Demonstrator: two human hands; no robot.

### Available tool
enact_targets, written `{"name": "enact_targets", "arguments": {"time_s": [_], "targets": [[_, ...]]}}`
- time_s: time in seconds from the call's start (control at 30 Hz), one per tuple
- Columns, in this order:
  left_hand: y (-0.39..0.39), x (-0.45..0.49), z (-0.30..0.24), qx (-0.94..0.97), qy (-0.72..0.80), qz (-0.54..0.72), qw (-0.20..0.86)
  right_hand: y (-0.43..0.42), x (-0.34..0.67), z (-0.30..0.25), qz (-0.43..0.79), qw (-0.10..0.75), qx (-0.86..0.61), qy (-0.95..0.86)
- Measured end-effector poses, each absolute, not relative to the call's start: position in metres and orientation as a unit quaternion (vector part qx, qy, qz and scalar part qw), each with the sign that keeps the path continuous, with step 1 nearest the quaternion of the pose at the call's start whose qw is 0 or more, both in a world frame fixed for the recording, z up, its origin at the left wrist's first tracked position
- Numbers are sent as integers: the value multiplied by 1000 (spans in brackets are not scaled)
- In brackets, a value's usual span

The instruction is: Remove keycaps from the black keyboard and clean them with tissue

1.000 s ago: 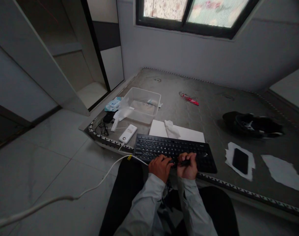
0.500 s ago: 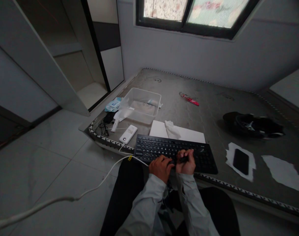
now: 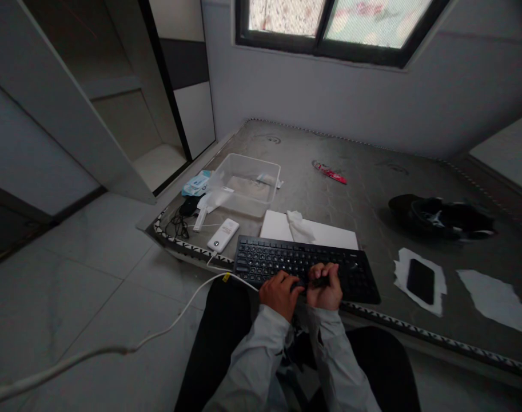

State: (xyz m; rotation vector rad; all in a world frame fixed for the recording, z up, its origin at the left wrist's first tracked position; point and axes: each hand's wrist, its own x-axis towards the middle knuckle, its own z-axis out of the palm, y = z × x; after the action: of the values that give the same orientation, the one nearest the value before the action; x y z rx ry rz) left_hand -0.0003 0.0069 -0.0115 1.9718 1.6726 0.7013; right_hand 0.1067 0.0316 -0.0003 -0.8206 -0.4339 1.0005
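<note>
A black keyboard [image 3: 273,256] lies across the near edge of the mattress, above my knees. My left hand [image 3: 278,293] is closed over its front edge, fingers bent on the lower keys and thumb toward the right. Close beside it, my right hand [image 3: 325,289] is turned palm up over the keyboard's right part, its fingers curled round a small dark object [image 3: 321,281]. That object's kind cannot be made out; it points toward the left thumb. Behind the keyboard sits a flat white box [image 3: 335,234] with a crumpled white tissue [image 3: 300,227] on top.
Left of the keyboard are a white power bank [image 3: 223,235] with a white cable [image 3: 170,327], and a clear plastic bin [image 3: 254,200]. A red packet [image 3: 331,173] lies farther back. On the right are a phone [image 3: 421,281] on paper and a black bag-like item [image 3: 441,219].
The camera view has shifted very slightly. My right hand's fingers have tilted a little around the small dark object; the left hand stays on the keyboard's edge.
</note>
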Motion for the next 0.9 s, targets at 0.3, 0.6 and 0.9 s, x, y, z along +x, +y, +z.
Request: {"name": "enact_targets", "arguments": {"time_s": [0.3, 0.6, 0.9], "targets": [[7, 0, -12, 718, 606, 254, 230, 30, 107, 2, 464, 776, -375, -202], [8, -1, -13, 716, 603, 256, 241, 32, 104, 0, 433, 775, -397, -232], [7, 0, -15, 719, 605, 253, 230, 33, 111, -3, 469, 767, -391, -198]]}}
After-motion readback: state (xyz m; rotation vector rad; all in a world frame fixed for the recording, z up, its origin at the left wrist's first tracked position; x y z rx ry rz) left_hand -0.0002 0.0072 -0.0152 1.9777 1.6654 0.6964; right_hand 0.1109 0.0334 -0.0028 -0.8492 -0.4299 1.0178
